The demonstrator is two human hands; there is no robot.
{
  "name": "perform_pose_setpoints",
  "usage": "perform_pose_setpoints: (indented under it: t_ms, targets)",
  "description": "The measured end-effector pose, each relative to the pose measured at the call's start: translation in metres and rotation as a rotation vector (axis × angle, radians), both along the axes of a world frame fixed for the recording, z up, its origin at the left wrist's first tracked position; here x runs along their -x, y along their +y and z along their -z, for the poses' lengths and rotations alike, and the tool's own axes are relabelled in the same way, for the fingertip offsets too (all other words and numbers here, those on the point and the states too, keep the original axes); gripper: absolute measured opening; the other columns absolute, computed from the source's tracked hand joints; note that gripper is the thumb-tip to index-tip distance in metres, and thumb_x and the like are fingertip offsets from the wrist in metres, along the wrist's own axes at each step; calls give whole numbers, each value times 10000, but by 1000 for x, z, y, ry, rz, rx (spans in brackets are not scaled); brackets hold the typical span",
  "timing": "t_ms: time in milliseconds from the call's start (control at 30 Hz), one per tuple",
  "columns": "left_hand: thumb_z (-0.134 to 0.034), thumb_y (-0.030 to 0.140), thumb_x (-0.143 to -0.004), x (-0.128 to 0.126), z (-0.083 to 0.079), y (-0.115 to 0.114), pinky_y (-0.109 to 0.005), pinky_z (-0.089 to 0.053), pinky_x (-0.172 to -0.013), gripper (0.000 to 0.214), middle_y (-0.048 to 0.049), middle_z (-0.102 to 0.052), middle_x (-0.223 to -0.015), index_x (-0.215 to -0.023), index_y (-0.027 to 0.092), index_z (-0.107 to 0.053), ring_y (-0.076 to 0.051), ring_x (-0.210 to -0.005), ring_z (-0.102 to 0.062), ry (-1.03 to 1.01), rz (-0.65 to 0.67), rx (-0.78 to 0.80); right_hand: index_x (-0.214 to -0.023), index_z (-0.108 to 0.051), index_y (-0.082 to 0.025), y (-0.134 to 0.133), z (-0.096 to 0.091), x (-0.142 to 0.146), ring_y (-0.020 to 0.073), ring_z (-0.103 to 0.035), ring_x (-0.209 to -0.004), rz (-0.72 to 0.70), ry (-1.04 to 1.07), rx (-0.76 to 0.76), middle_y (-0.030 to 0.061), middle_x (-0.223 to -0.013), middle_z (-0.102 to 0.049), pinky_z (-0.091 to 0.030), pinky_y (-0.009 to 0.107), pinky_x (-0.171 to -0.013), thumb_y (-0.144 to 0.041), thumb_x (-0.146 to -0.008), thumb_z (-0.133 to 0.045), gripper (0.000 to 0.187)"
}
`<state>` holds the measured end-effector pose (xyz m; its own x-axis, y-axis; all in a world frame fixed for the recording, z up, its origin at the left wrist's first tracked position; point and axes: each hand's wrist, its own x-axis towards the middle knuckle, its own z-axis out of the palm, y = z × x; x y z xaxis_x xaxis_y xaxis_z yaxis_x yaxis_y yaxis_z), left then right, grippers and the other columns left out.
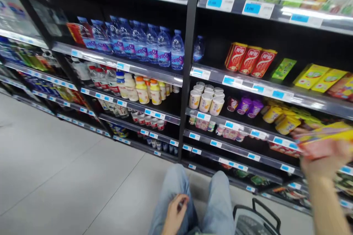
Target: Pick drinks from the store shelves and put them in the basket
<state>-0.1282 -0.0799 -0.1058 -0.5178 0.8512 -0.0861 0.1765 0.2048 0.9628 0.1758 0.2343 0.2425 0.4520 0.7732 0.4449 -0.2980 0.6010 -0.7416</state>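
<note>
1. A yellow-and-pink pack [325, 136], blurred, is at the far right, held up in front of the lower shelves.
2. The person's right hand [317, 161] grips the pack from below, fingers closed around it; blur hides their exact placement.
3. Just left of the pack, yellow tubs [287, 124] sit on a shelf; further left along it are purple cups [249, 107] and stacked white cups [205, 101].
4. On the shelf above stand red cartons [250, 60] and, to their right, yellow cartons [311, 76] lean at an angle.
5. The left hand [176, 209] rests on the person's left thigh in light blue jeans [222, 198], fingers loosely curled; I cannot tell whether it holds anything.
6. A grey basket [252, 224] with black handles is beside the right knee, at the bottom edge.
7. Left of a dark upright post [190, 80], blue-capped water bottles [143, 42] line one shelf, with yellow-labelled bottles [142, 91] below.
8. Pale floor tiles [68, 161] fill the lower left.
</note>
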Motion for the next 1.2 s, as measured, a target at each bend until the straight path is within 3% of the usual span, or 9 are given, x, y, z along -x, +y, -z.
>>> perform_pose_setpoints:
  t_ms: [100,233,300,367,533,700,800,900,1200]
  targets:
    - [-653,712,-950,-24,-25,9,-421,-629,-852,530,-131,-832,-1020,-1052,220,-822,-329,-983,-781,-110,105,-38,-1077,-794,-260,-69,95,56,350,-798,-717,-249,-100,255,146,-1026,-839,-610,550,-637,-625,-611,-892,600]
    - [-690,489,-997,-41,-36,7,-421,-638,-950,415,-134,-768,-1285,-1318,235,-756,-290,-1134,-748,-150,209,-174,-1231,-686,-236,-162,222,125,338,-854,-830,-354,-81,655,82,-1047,-862,-672,430,-675,-608,-711,-882,669]
    - [-749,358,-941,-45,-36,2,-470,-621,-1075,527,-154,-684,-1460,-1452,243,-685,-311,-1297,-700,-116,257,-229,-1202,-705,-223,-202,263,146,345,-859,-902,-425,-57,839,103,-1113,-867,-683,421,-691,-644,-744,-846,638]
    - [-815,247,-835,-47,-35,-5,-539,-551,-1217,706,-172,-621,-1542,-1516,233,-632,-347,-1430,-632,-65,308,-256,-1139,-744,-207,-231,285,154,342,-847,-930,-485,-76,957,123,-1130,-868,-694,434,-737,-657,-743,-836,607]
    - [-974,261,-725,-53,-39,-19,-568,-482,-1308,952,-188,-622,-1563,-1591,219,-581,-376,-1483,-608,-42,359,-192,-1152,-705,-271,-244,292,144,312,-827,-954,-462,-176,967,51,-1081,-851,-695,434,-856,-601,-698,-896,593]
    - [-844,343,-929,-59,-44,-15,-532,-535,-1268,788,-167,-682,-1551,-1656,230,-562,-334,-1422,-673,-60,205,-181,-1247,-645,-237,-225,293,139,260,-794,-963,-502,-382,926,54,-1108,-811,-655,374,-853,-648,-690,-919,745]
    - [-755,518,-1014,-62,-42,-10,-525,-606,-1181,733,-168,-699,-1554,-1660,217,-585,-338,-1351,-718,-281,101,-197,-1273,-660,-224,-220,286,135,233,-775,-974,-538,-416,860,70,-1143,-803,-628,346,-838,-694,-787,-840,699]
    - [-792,682,-965,-61,-40,-7,-546,-595,-1203,878,-175,-675,-1615,-1668,197,-591,-382,-1395,-705,-574,31,-214,-1126,-669,-235,-217,280,133,221,-754,-915,-557,-421,817,42,-1019,-791,-604,324,-780,-679,-780,-870,597]
    - [-921,693,-849,-65,-38,-8,-633,-461,-1331,1042,-171,-641,-1666,-1698,207,-564,-432,-1520,-627,-876,-48,-241,-872,-695,-220,-219,275,132,222,-745,-861,-523,-429,763,66,-959,-813,-633,356,-786,-713,-722,-937,569]
